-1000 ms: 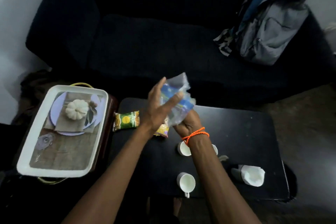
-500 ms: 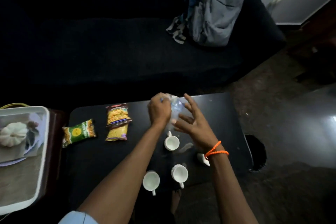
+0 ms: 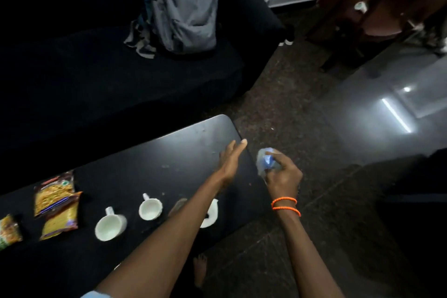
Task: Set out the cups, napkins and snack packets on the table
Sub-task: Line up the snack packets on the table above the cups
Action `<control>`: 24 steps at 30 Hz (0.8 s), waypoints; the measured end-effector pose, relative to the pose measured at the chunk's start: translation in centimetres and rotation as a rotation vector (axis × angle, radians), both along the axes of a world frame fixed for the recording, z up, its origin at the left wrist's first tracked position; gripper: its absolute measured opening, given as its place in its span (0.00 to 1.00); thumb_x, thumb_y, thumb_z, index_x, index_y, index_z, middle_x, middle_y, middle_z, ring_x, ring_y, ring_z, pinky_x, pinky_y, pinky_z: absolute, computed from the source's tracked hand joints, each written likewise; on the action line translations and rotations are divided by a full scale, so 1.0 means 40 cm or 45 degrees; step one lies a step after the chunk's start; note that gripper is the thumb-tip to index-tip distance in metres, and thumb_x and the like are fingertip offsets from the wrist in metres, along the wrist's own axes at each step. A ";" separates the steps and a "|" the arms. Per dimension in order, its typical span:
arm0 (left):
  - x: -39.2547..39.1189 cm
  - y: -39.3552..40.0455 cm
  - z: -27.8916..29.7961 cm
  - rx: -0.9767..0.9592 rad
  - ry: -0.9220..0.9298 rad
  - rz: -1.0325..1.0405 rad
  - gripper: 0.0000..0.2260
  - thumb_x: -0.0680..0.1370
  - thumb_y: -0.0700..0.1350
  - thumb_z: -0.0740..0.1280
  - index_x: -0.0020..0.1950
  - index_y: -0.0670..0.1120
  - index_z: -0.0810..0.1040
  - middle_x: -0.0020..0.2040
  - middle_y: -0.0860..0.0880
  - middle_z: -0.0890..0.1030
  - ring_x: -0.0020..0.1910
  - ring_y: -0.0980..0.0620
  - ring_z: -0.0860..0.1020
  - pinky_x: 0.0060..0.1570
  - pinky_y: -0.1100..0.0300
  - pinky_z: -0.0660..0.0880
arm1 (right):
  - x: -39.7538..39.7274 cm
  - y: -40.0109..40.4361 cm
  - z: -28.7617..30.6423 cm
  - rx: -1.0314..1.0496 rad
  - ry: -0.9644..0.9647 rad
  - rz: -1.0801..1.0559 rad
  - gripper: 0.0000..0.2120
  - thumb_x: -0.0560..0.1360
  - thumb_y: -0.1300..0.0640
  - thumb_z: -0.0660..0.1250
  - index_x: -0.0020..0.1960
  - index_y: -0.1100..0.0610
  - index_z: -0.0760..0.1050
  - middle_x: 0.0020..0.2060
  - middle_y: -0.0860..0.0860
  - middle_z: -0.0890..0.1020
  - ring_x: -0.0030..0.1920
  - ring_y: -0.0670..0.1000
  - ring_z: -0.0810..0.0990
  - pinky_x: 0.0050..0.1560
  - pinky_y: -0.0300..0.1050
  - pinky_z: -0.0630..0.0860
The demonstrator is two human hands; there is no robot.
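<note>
On the black table (image 3: 150,159) stand two white cups (image 3: 110,226) (image 3: 150,208), handles pointing away from me. Two overlapping yellow snack packets (image 3: 56,203) lie to their left, and a green-yellow packet (image 3: 8,231) sits at the left edge. A white napkin holder (image 3: 210,213) is half hidden behind my left forearm. My left hand (image 3: 231,159) hovers open over the table's right end, fingers stretched. My right hand (image 3: 281,173), with orange bracelets on its wrist, is past the table's right edge, shut on a crumpled clear and blue plastic bag (image 3: 266,161).
A black sofa (image 3: 108,75) runs along the far side of the table, with a grey backpack (image 3: 186,5) leaning on it. To the right is dark speckled floor (image 3: 302,109). Brown wooden furniture (image 3: 377,7) stands at the top right. My bare foot (image 3: 200,267) shows below the table.
The view swung right, so the white tray has left the frame. My left hand let go of the plastic bag and opened. My right hand took it, crumpled, past the table's right edge.
</note>
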State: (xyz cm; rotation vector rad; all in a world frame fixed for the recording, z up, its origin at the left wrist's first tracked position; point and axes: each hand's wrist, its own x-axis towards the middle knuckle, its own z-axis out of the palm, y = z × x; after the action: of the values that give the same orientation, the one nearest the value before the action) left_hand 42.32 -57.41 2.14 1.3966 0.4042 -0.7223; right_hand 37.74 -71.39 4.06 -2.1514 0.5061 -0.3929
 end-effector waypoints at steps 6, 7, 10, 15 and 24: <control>-0.017 0.006 -0.103 0.094 -0.028 0.117 0.14 0.74 0.67 0.65 0.52 0.60 0.78 0.64 0.50 0.79 0.54 0.56 0.78 0.47 0.55 0.75 | 0.011 -0.239 -0.117 -0.451 0.011 -0.058 0.33 0.66 0.74 0.65 0.70 0.62 0.73 0.76 0.67 0.61 0.77 0.65 0.60 0.76 0.61 0.61; -0.020 0.016 -0.116 0.120 -0.032 0.147 0.17 0.71 0.69 0.66 0.51 0.59 0.78 0.61 0.49 0.80 0.52 0.55 0.79 0.46 0.54 0.75 | 0.014 -0.269 -0.143 -0.450 0.197 0.019 0.38 0.65 0.73 0.67 0.74 0.59 0.69 0.78 0.66 0.56 0.79 0.66 0.55 0.77 0.63 0.58; -0.030 0.053 -0.148 0.186 -0.080 0.223 0.31 0.63 0.72 0.65 0.57 0.53 0.82 0.54 0.49 0.82 0.51 0.50 0.81 0.47 0.53 0.76 | 0.018 -0.327 -0.210 -0.384 0.967 0.196 0.45 0.69 0.70 0.68 0.80 0.46 0.58 0.82 0.56 0.45 0.81 0.64 0.45 0.74 0.68 0.61; -0.054 0.149 -0.173 0.232 -0.138 0.352 0.18 0.75 0.60 0.65 0.54 0.49 0.83 0.49 0.48 0.84 0.47 0.49 0.81 0.46 0.54 0.75 | 0.046 -0.298 -0.246 -0.388 0.945 0.180 0.32 0.73 0.69 0.64 0.76 0.55 0.67 0.80 0.61 0.57 0.79 0.62 0.57 0.77 0.54 0.62; -0.145 0.461 -0.148 0.380 -0.156 0.701 0.08 0.80 0.41 0.69 0.42 0.47 0.84 0.32 0.52 0.82 0.30 0.57 0.77 0.33 0.62 0.73 | 0.132 0.157 -0.227 -0.214 0.496 0.508 0.26 0.68 0.73 0.69 0.67 0.66 0.76 0.64 0.66 0.78 0.66 0.66 0.77 0.69 0.55 0.70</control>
State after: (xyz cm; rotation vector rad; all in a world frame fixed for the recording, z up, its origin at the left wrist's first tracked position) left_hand 36.50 -38.98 -3.79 1.5025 0.7836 -0.1275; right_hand 43.00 -65.12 -5.01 -2.4344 0.2475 0.2176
